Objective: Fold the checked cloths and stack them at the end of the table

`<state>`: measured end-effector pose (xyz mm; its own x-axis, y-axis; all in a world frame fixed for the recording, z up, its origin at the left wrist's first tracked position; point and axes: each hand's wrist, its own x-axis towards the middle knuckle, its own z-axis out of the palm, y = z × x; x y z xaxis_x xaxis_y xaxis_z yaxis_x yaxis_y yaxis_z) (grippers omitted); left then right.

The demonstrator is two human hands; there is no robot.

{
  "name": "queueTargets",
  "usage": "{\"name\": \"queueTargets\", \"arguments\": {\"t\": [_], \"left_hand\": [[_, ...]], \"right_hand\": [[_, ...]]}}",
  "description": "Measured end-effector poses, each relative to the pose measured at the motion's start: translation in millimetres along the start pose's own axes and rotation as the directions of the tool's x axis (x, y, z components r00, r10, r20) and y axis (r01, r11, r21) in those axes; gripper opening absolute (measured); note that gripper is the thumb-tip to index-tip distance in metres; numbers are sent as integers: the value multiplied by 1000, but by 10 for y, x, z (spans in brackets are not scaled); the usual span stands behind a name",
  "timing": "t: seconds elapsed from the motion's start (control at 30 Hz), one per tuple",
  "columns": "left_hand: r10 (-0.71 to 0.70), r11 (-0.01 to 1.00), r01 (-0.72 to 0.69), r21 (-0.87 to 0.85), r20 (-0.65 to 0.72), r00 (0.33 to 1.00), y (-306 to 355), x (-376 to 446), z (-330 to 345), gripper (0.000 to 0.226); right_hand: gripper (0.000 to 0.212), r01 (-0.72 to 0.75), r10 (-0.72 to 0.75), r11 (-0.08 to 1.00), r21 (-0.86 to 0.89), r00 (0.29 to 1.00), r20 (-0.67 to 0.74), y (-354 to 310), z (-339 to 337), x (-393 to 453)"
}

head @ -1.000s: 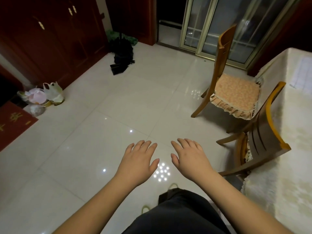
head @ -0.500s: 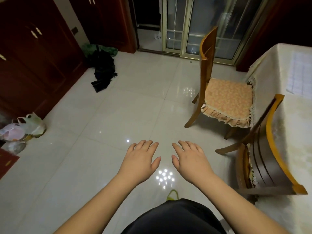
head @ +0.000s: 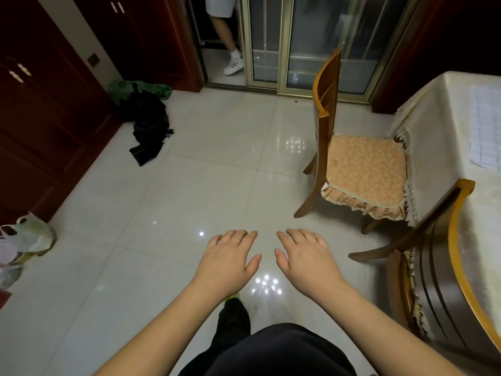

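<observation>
View swung right since a second ago: doorway, a bystander's legs (head: 230, 31) now in shot, bags (head: 27, 237) slid to the left edge. Left hand (head: 227, 263) and right hand (head: 306, 263) hover over the floor (head: 162, 207), each grip spread, holding nothing. Checked cloth (head: 486, 137) lies flat on the table (head: 433, 126), far right, well apart from both hands. Risk, I judge: near chair (head: 433, 267) and cushioned chair (head: 357, 164) stand between me and the table; a hasty turn could clip them.
</observation>
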<state>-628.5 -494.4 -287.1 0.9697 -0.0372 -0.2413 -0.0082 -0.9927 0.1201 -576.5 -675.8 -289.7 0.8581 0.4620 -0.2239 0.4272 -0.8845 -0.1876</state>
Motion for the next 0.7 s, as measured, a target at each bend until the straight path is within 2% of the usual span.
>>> {"name": "queueTargets", "arguments": {"t": [0.13, 0.27, 0.5, 0.6, 0.7], "left_hand": [[-13, 1000, 12, -20, -40, 999, -412, 395, -78, 72], [-2, 1000, 2, -29, -19, 1000, -955, 801, -250, 80], [16, 998, -18, -58, -34, 999, -1914, 1381, -587, 80], [20, 998, -22, -58, -48, 999, -2143, 1623, -719, 78], [44, 997, -48, -64, -60, 997, -2299, 1926, -849, 78]], "right_hand": [[51, -9, 10, 1000, -23, 999, 31, -176, -64, 538], [54, -19, 21, 999, -51, 999, 46, -485, -137, 1165], [56, -15, 15, 999, -45, 1000, 18, -972, -357, 2103], [59, -20, 20, 998, -54, 1000, 3, -1019, -464, 2381], [57, -9, 13, 998, -68, 998, 66, -995, -561, 2705]]}}
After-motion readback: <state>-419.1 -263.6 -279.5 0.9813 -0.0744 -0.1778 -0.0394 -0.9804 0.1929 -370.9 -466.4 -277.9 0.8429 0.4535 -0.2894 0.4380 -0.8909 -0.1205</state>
